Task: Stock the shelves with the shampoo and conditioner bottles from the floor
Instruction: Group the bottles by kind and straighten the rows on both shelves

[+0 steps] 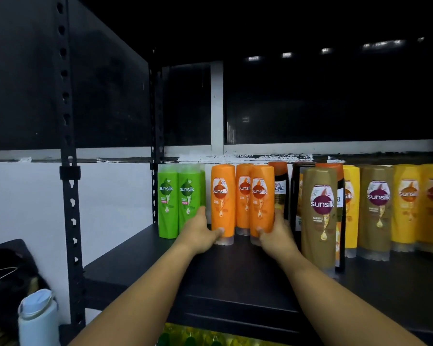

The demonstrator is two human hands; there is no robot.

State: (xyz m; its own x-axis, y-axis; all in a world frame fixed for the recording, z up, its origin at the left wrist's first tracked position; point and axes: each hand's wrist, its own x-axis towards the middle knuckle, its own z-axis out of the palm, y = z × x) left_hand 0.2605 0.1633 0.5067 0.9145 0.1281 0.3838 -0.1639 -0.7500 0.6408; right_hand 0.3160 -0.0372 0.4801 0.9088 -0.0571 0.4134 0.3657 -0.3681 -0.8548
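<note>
Left hand (198,233) grips the left orange bottle (223,196), right hand (276,236) the right orange bottle (261,196), both upright on the shelf (235,275). Green bottles (178,196) stand just left of the grips, a brown bottle (320,213) just right. Bare shelf lies nearer, up to its edge.

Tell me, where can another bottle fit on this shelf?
The bare front of the shelf, before the green bottles and out to the left post, is free. The left hand grips the left orange bottle, the right hand the right orange bottle. Right of them, brown bottles and yellow bottles stand packed tight.
</note>
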